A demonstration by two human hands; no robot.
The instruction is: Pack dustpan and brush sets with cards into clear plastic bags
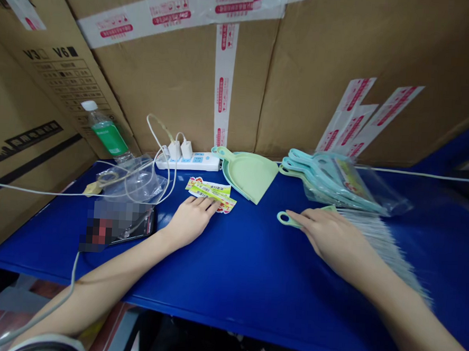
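Observation:
My left hand (192,219) lies on the blue table (244,271), fingers stretched toward a small stack of yellow-green printed labels (213,193), fingertips touching its near edge. My right hand (326,235) rests over a mint-green hand brush (285,218); its looped handle sticks out to the left of my fingers, and its pale bristles (385,243) run out to the right past my wrist. The fingers are curled over the handle. A stack of light green dustpans (248,173) sits between the two hands, further back.
A clear bag of teal brushes (337,182) lies at the back right. A white power strip (190,159) with chargers, cables, a plastic bag (133,182), a water bottle (105,133) and a phone (132,225) crowd the left. Cardboard boxes (324,70) wall the back.

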